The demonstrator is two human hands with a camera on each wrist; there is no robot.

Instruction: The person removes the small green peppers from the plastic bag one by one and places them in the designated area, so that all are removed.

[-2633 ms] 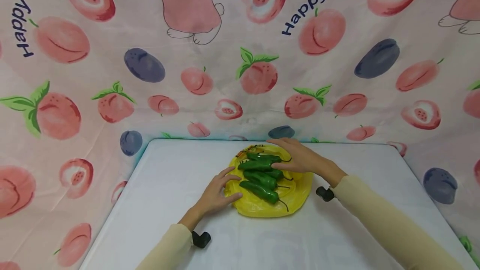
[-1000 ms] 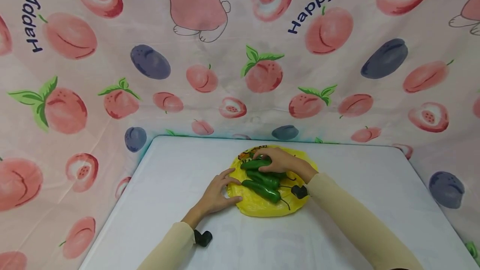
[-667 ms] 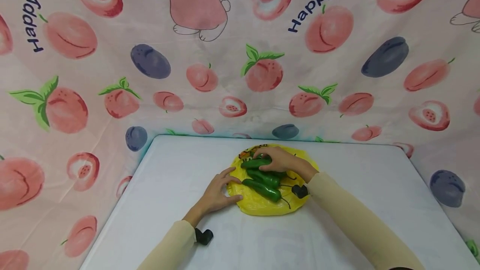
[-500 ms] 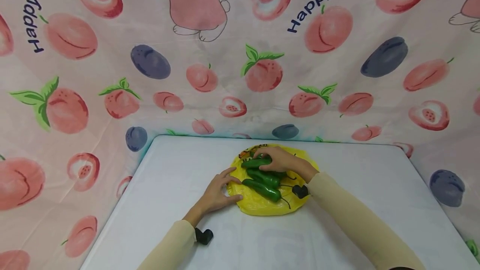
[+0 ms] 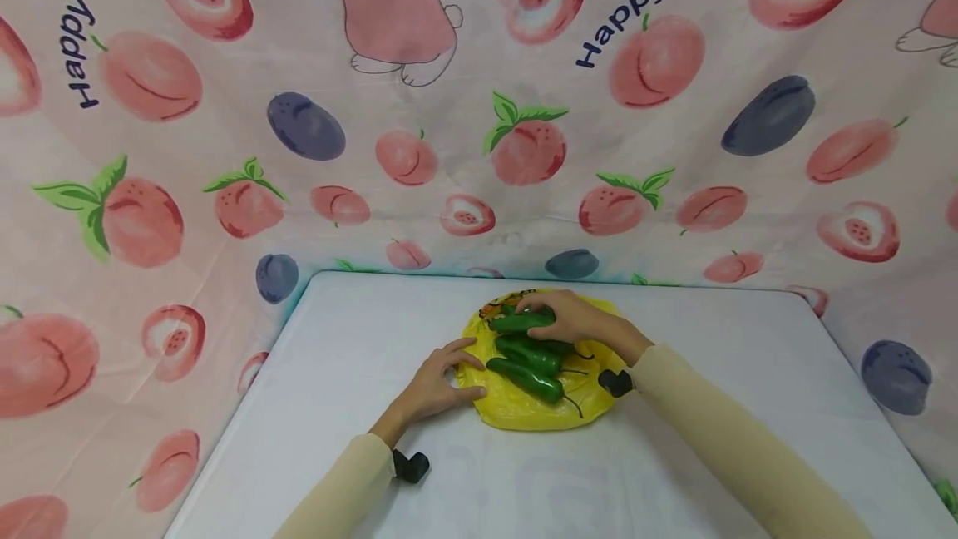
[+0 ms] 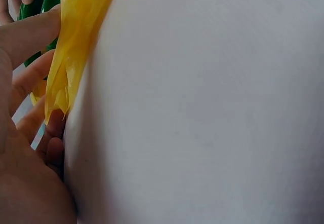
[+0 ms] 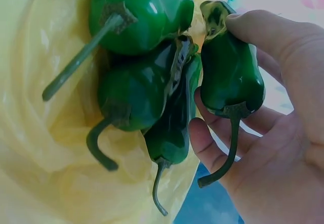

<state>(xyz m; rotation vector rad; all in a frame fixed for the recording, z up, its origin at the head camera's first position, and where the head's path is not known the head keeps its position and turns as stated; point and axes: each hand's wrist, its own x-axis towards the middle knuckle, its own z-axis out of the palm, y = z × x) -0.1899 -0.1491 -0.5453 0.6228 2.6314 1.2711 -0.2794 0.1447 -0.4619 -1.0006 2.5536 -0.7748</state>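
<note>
The right hand (image 5: 576,318) had its thumb and fingers curled about a green pepper (image 7: 230,74), pinching it over the far part of the yellow bag (image 5: 539,416). That pepper lay to the left of the right palm, its long axis running roughly side to side: the tip sat by the thumb and reached toward the left-hand side, while the stem (image 7: 235,143) bent back toward the heel of the right hand. The right hand was plainly the nearer one; the left hand (image 5: 430,385) stood apart from the pepper, to its left and closer to the body, with its fingers spread against the bag's left edge. Whether those fingertips nipped the plastic, I could not tell. The other green peppers (image 5: 527,379) lay mostly on the body side of the right hand, just right of the left hand's fingertips, stems pointing away from that hand.
</note>
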